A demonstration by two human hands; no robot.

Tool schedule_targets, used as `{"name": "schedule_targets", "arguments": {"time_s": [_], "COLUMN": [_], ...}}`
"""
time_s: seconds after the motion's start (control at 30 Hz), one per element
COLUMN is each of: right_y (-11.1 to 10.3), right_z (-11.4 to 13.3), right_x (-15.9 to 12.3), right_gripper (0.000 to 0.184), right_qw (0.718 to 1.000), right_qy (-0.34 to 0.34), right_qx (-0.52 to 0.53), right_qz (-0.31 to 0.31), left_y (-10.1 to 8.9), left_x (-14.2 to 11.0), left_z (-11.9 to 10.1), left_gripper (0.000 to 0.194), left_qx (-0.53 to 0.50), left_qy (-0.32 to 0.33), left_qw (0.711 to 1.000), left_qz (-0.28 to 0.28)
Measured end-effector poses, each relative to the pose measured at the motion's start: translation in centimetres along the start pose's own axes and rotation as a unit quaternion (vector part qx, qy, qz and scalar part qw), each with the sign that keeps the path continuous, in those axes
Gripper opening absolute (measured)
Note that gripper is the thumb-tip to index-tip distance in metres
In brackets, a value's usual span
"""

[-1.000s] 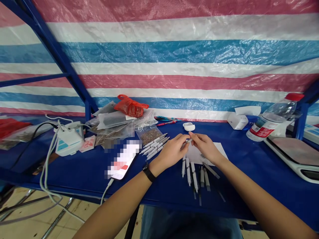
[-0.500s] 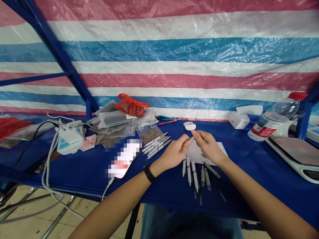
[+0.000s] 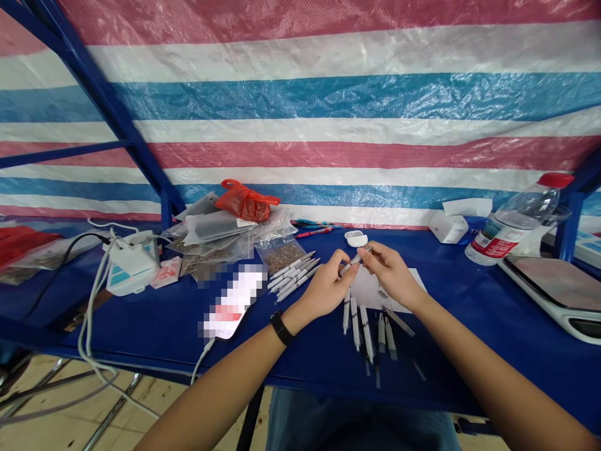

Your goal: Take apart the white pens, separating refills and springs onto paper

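Observation:
Between my two hands is a slim white and grey pen (image 3: 350, 267), tilted up to the right. My left hand (image 3: 325, 285), with a black band at the wrist, is closed round its lower part. The fingers of my right hand (image 3: 393, 274) pinch its upper end. Both hands are above a white paper sheet (image 3: 369, 289). Below the paper lie white pen barrels (image 3: 355, 324), grey tapered pen parts (image 3: 390, 338) and thin clear strips or tubes (image 3: 377, 374). Left of my left hand, several white pens (image 3: 293, 279) lie side by side.
A phone (image 3: 235, 300) with a cable lies at left, near a white charger (image 3: 134, 260). Behind are plastic bags of small brown parts (image 3: 282, 255) and a red bag (image 3: 246, 200). A white case (image 3: 357, 238) sits beyond my hands. A bottle (image 3: 516, 219) and scale (image 3: 558, 285) stand right.
The pen has turned so that more of its white barrel shows at my left hand. My left fingers have shifted slightly, and my right hand stays at the pen's upper end.

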State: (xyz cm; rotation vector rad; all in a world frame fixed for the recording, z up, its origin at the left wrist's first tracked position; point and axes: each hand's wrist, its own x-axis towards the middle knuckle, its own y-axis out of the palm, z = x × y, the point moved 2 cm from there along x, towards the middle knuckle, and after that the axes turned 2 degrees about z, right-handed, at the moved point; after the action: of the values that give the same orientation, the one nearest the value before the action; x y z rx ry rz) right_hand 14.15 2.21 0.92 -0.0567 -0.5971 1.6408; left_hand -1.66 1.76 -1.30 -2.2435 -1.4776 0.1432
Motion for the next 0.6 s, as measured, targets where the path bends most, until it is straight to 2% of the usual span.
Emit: {"name": "schedule_targets", "arguments": {"time_s": [0.13, 0.27, 0.43, 0.6], "right_y": [-0.33, -0.38, -0.23, -0.23], "right_z": [0.16, -0.09, -0.46, -0.63], "right_x": [0.21, 0.28, 0.14, 0.08], "right_gripper": [0.032, 0.023, 0.021, 0.025], "right_qw": [0.999, 0.996, 0.992, 0.987], "right_qy": [0.000, 0.006, 0.003, -0.014], "right_qx": [0.038, 0.073, 0.098, 0.136], "right_qz": [-0.019, -0.049, -0.081, -0.087], "left_y": [0.07, 0.18, 0.17, 0.11], "left_x": [-0.08, -0.14, -0.04, 0.03], "left_z": [-0.21, -0.27, 0.08, 0.17], "left_gripper": [0.020, 0.020, 0.022, 0.019], "left_qx": [-0.014, -0.006, 0.012, 0.009], "left_qy": [-0.001, 0.005, 0.018, 0.025], "left_qw": [1.000, 1.000, 1.000, 1.000], "left_qz": [0.008, 0.015, 0.009, 0.004]}}
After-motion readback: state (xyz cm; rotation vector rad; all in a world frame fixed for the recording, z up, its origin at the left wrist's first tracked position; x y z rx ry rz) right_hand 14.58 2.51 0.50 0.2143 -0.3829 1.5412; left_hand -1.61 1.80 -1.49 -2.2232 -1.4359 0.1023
